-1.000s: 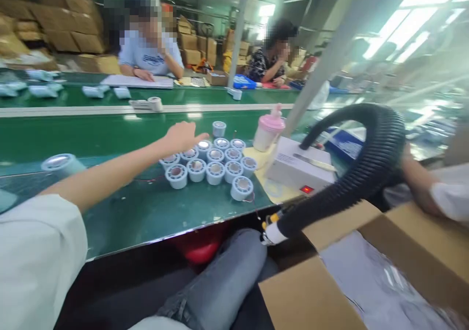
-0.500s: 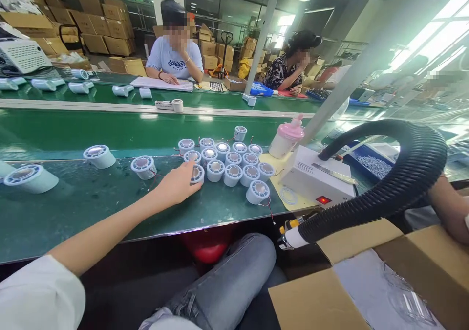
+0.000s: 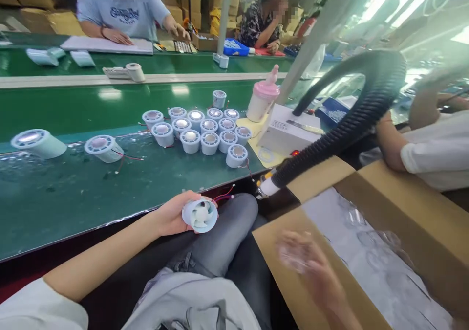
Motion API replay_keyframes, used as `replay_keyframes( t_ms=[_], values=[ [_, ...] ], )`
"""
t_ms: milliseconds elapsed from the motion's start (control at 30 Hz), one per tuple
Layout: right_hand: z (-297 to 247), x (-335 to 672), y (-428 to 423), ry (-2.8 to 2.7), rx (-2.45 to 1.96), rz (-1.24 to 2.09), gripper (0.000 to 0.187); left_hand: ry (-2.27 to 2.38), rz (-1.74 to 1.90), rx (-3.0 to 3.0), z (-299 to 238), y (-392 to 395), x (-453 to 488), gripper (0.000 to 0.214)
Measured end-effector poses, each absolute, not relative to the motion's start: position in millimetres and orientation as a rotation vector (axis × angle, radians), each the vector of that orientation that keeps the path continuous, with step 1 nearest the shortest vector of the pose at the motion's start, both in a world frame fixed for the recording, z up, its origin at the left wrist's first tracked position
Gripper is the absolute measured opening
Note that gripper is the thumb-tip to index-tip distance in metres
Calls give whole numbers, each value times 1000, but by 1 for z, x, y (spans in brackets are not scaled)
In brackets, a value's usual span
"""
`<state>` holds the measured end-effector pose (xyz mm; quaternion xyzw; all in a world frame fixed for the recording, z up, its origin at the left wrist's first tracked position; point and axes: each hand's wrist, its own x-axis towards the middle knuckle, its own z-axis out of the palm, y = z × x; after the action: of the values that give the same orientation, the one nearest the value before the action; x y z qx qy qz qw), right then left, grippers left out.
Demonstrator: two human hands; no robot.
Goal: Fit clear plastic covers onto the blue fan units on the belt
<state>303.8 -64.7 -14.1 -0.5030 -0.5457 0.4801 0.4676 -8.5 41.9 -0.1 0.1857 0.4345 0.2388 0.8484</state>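
Note:
My left hand [image 3: 172, 215] is wrapped round a small pale blue fan unit [image 3: 200, 215] with white blades and red wires, held above my lap in front of the green bench [image 3: 110, 183]. My right hand [image 3: 311, 271] is blurred by motion over the open cardboard box [image 3: 403, 212]; something clear seems to be at its fingers, but I cannot make it out. A cluster of several more fan units [image 3: 205, 132] stands on the bench beyond, with two others lying on their sides at the left [image 3: 102, 148].
A black ribbed hose [image 3: 351, 120] arches over a white box with a red switch [image 3: 289, 134] and a pink-capped bottle [image 3: 263, 100]. Clear parts lie in the cardboard box. A sleeved arm [image 3: 421, 149] rests at the right. Two people sit across the conveyor belt [image 3: 91, 105].
My left hand took a fan unit off the bench and brought it back over my lap. My right hand came into view above the cardboard box. The view dipped downward.

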Motion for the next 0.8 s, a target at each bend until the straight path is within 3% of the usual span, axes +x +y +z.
replay_keyframes(
  t_ms=[67,133,267,367,533,667,800],
  values=[
    [-17,275,-55,-1819,-1189,974,31,920,311,449,-7,44,3,39],
    [-15,247,-43,-2148,-1200,613,48,963,158,558,-10,47,12,51],
    [-10,219,-27,-2328,-1383,201,62,901,67,1105,-2,49,20,54],
    [-13,218,-21,-2355,-1523,245,61,905,141,1727,8,46,21,32],
    [-14,224,-17,-2259,-1495,599,28,939,258,2115,13,38,21,20],
    [-6,225,-19,-1985,-1394,975,5,912,502,2014,3,38,20,44],
    [2,226,-21,-1758,-1398,1033,24,904,598,1981,-9,40,16,66]
  ],
)
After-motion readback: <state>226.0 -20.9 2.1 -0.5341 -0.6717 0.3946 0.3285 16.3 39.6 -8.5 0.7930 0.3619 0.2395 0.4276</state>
